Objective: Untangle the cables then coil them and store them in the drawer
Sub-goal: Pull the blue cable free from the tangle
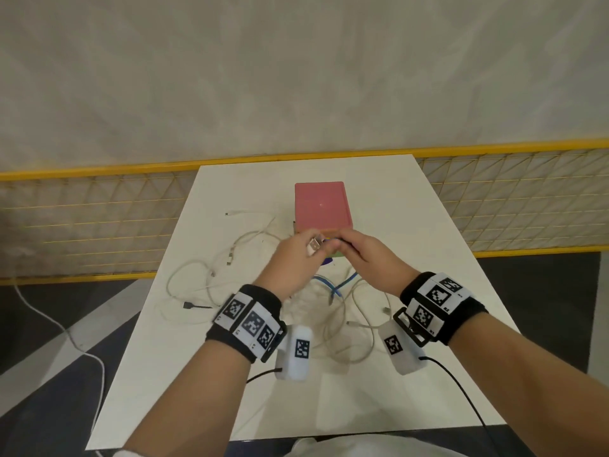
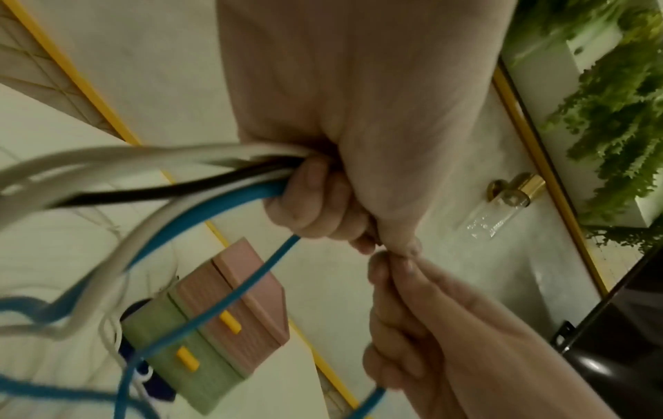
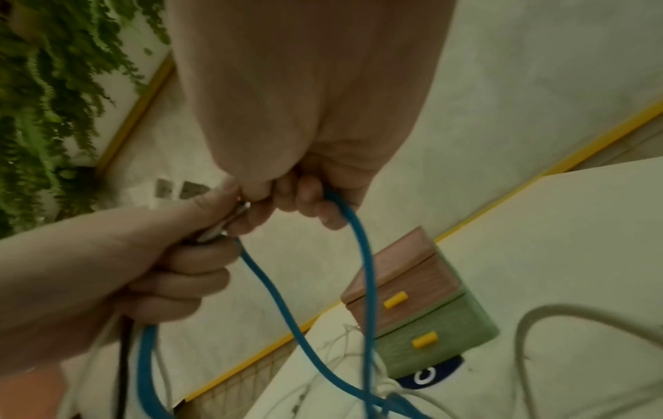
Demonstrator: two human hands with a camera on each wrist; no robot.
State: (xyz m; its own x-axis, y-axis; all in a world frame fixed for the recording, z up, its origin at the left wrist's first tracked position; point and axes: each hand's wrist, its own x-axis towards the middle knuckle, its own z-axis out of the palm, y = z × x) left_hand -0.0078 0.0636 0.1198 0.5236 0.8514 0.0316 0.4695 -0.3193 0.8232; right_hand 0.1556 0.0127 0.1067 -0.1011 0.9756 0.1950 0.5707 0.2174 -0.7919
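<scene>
gripping a bundle of cables, the left hand (image 2: 323,198) has its fingers curled tight round white, black and blue strands together, a usb plug (image 1: 314,246) poking up from the fist. touching it on the right, the right hand (image 3: 308,195) pinches the blue cable (image 3: 362,255), which loops down between both hands. below them, the remaining white cables (image 1: 204,278) sprawl tangled over the near and left parts of the white table (image 1: 428,258). just beyond the hands stands the small drawer unit (image 3: 416,317), pink over green, both drawers closed. judging from this, untangling is barely begun; coiling and storing are all left.
</scene>
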